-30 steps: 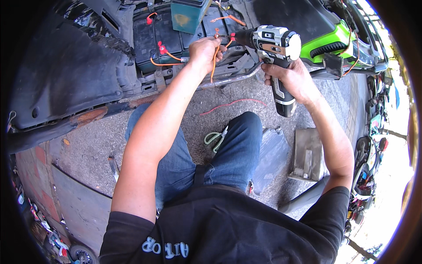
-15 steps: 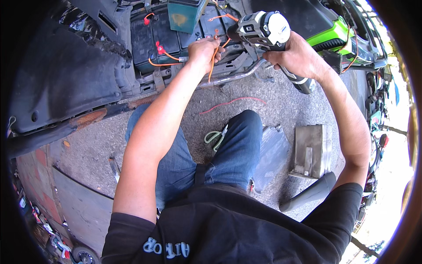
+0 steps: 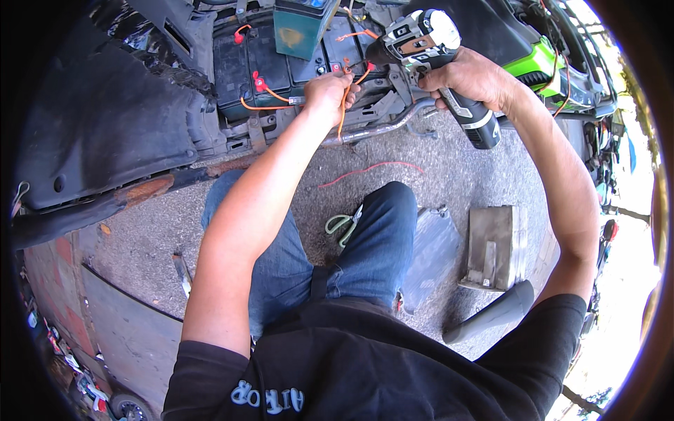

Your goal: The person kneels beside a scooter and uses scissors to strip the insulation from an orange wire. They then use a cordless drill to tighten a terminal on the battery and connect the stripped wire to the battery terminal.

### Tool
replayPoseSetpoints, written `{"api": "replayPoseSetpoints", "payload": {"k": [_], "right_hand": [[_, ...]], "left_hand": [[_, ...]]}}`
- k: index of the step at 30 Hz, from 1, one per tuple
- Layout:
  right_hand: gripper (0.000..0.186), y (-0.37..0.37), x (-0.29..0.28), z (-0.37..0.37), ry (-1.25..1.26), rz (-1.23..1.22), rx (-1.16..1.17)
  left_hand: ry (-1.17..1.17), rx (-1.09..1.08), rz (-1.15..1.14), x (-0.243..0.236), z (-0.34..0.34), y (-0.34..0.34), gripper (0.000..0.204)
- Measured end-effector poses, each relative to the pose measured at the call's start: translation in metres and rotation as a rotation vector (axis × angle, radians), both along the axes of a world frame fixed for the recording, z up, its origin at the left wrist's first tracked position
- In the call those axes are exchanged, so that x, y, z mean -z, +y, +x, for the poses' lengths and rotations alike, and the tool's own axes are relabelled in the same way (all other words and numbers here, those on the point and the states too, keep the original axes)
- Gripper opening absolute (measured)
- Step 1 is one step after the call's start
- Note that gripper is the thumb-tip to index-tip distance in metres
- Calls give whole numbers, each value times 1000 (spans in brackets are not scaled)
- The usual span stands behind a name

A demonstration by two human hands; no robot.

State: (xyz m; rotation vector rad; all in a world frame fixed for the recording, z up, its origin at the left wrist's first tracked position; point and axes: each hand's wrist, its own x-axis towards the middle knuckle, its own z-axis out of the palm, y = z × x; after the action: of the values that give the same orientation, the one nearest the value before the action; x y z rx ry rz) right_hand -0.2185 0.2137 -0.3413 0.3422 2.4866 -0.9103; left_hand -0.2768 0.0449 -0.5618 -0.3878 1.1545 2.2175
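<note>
Right hand [image 3: 472, 76] clasps the drill [image 3: 421, 43], nosed leftward, and the left hand [image 3: 328, 96] pinches an orange wire [image 3: 342, 121] right by the near edge of the batteries [image 3: 267, 59]!

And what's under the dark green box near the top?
Black batteries show around the lower end of the green box; whatever lies directly beneath is covered and cannot be seen.

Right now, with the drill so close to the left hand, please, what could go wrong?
If the drill slips, it might injure the left hand, which it points toward. The orange wire pinched there could perhaps catch if the drill spins. The black batteries close by might also be scratched.
</note>
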Motion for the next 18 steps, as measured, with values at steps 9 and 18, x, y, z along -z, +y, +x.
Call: {"api": "replayPoseSetpoints", "payload": {"k": [9,18], "right_hand": [[16,-4,3,-18,6,-41,-16],[16,-9,13,-35,-31,-37,6]], "left_hand": [[41,-15,72,5,-1,5,7],[26,-70,0,13,-6,4,18]]}}
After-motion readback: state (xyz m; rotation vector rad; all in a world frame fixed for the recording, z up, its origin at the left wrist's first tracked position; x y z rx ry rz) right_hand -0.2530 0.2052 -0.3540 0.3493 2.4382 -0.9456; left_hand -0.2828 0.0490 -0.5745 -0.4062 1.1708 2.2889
